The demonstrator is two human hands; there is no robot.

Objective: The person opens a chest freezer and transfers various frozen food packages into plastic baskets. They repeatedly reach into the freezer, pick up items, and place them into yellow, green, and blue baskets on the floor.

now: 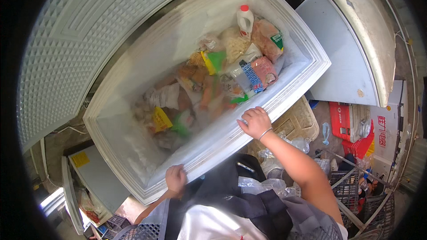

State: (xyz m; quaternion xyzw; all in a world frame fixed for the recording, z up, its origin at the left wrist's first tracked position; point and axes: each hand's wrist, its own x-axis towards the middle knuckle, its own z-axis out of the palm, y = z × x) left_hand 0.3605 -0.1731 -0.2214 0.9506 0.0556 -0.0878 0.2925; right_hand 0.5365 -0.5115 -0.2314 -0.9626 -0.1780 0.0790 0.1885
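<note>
A white chest freezer (212, 154) stands open in front of me, with cold mist over its contents. My right hand (256, 122), with a thin band at the wrist, grips the near rim right of the middle, fingers curled over the edge. Further left, my left hand (176, 179) is closed on the same rim. Inside lie bagged frozen foods, among them a pink meat pack (263, 71) with a blue patterned band, a large bag of meat (267, 40) and a yellow-and-green packet (214, 61). A white jug (245, 21) with a red cap stands at the far right end.
The raised freezer lid (73, 49) leans back at the far left. Another white freezer (342, 49) is at the right. Beyond my right arm are a red box (341, 120), a white carton (386, 126) and dark crates (344, 186). Clear plastic bags (299, 143) lie beside a beige lid (299, 120).
</note>
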